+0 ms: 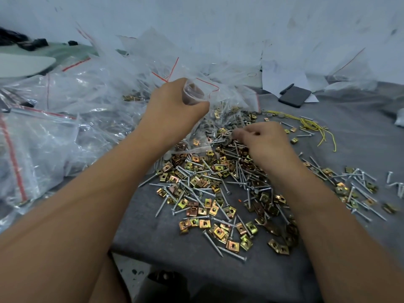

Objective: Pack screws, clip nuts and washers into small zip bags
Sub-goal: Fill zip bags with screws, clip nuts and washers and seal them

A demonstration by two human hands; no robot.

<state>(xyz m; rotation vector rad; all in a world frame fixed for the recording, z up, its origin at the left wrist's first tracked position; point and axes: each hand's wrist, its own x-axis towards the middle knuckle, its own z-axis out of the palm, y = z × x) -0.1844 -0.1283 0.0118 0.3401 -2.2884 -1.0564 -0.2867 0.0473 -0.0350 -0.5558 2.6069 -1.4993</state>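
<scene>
Left hand (172,106) grips an open zip bag (197,127) by its mouth, 12 o'clock of the pile (218,182) of screws and clip nuts. Right hand (264,141), fingers curled, pinches into washers (227,125) at the pile's 1 o'clock edge; what it holds is unclear.

Your right hand (265,142) covers whatever its curled fingertips pinch in the pile of screws (218,178). Your left hand (175,106) hides the zip bag (197,119) mouth. Washers (220,127) blur together behind it.

Black phone (295,96) with pen (287,89) on grey cloth (349,132); yellow wire (314,127) nearby.
</scene>
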